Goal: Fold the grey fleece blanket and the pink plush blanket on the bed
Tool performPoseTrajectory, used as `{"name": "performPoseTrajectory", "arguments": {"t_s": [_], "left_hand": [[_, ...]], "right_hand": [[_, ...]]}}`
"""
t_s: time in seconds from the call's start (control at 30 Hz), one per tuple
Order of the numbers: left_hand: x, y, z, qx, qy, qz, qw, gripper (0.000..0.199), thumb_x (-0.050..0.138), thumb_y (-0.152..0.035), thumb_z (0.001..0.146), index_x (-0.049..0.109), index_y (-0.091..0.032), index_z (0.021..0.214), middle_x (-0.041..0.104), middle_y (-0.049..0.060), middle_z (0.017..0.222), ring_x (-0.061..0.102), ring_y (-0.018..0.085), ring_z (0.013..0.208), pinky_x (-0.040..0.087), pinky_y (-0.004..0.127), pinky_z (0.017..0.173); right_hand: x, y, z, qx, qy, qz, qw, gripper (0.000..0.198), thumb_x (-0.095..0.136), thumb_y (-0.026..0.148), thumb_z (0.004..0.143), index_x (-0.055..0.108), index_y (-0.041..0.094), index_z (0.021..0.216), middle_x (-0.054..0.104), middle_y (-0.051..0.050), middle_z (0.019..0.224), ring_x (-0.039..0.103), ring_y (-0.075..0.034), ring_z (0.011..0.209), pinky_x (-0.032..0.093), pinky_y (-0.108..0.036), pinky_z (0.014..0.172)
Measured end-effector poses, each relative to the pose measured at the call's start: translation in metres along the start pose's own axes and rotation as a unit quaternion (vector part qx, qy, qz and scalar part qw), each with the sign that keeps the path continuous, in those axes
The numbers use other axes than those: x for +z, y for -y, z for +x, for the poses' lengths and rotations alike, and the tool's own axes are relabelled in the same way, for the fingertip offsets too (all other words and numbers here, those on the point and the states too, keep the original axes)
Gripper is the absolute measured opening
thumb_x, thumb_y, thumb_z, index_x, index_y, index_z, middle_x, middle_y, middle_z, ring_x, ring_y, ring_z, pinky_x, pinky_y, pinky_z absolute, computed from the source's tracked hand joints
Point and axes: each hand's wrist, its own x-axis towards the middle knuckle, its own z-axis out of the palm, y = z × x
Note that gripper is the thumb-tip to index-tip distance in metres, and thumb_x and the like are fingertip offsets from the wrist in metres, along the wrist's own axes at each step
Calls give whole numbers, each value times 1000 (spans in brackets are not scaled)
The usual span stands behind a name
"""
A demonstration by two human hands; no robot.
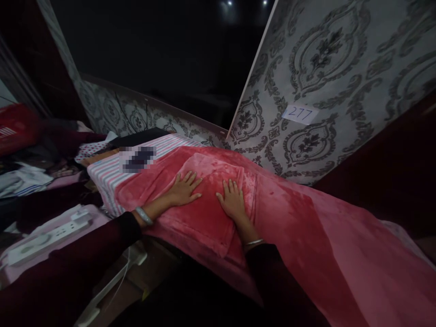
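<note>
Both my hands lie flat on a folded section of red plush cloth [211,213], which rests on a larger spread of the same pinkish-red fabric [289,218]. On its left part is my left hand [184,188], fingers spread, with a wide bangle at the wrist. My right hand [232,200] presses near the right edge of the fold, its fingers stretched out and a thin bangle below. Nothing is gripped by either hand. Under the red fabric, a striped cloth [105,175] shows at the far left end.
A blurred dark object [139,159] lies on the striped cloth. Left of it are piled clothes [27,179] and a white power strip [47,238] on a pink surface. Behind stand a large dark screen [163,54] and a patterned wall with a paper label [299,113].
</note>
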Motion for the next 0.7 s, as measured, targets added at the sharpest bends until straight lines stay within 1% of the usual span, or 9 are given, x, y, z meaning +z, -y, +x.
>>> {"name": "performPoseTrajectory", "arguments": {"t_s": [0.1,0.23,0.33,0.4,0.5,0.6,0.67,0.7], "left_hand": [[4,1,-1,-6,4,10,1000,72,41,-57,100,29,-25,163,16,16,171,9,35,159,10,66,122],[-1,-1,-1,-4,11,17,1000,70,39,-60,101,28,-29,163,15,15,172,7,34,159,9,66,122],[-3,0,-2,2,18,19,1000,69,38,-58,101,27,-29,163,14,15,172,6,35,159,9,66,122],[-4,0,-3,6,17,21,1000,69,39,-56,101,27,-29,163,14,16,172,6,35,159,9,66,122],[-5,3,-2,12,9,8,1000,68,41,-54,100,30,-29,162,15,15,172,6,35,159,9,67,121],[-9,11,1,19,21,-20,999,69,45,-54,98,33,-29,161,15,13,172,7,34,159,11,66,121],[-12,21,2,3,13,-41,999,73,50,-54,94,37,-26,160,18,13,171,9,34,159,16,62,123],[-14,26,1,-20,-2,-58,998,75,53,-53,92,39,-22,159,21,14,170,12,34,158,19,57,124]], "right_hand": [[2,-1,0,0,3,2,1000,68,36,51,104,29,16,162,21,-14,170,18,-30,157,19,-53,124],[-4,1,3,2,13,2,1000,68,35,51,105,28,16,163,20,-15,170,18,-30,157,17,-52,125],[-12,3,1,7,42,2,999,69,34,51,105,25,16,163,18,-15,171,16,-29,158,17,-51,125],[-17,6,-5,11,64,3,998,70,35,52,105,24,16,164,16,-15,171,14,-28,158,16,-50,126],[-24,13,-27,20,80,11,997,74,36,56,104,24,14,164,13,-17,171,10,-29,159,14,-50,126],[-27,19,-58,17,94,30,995,76,37,58,103,25,13,163,12,-19,171,9,-31,159,15,-51,125],[-28,22,-79,10,106,45,993,75,38,58,103,27,15,163,13,-19,170,9,-31,159,16,-51,125],[-28,23,-89,6,113,52,992,75,39,58,102,28,16,163,13,-18,170,9,-31,159,16,-51,125]]}}
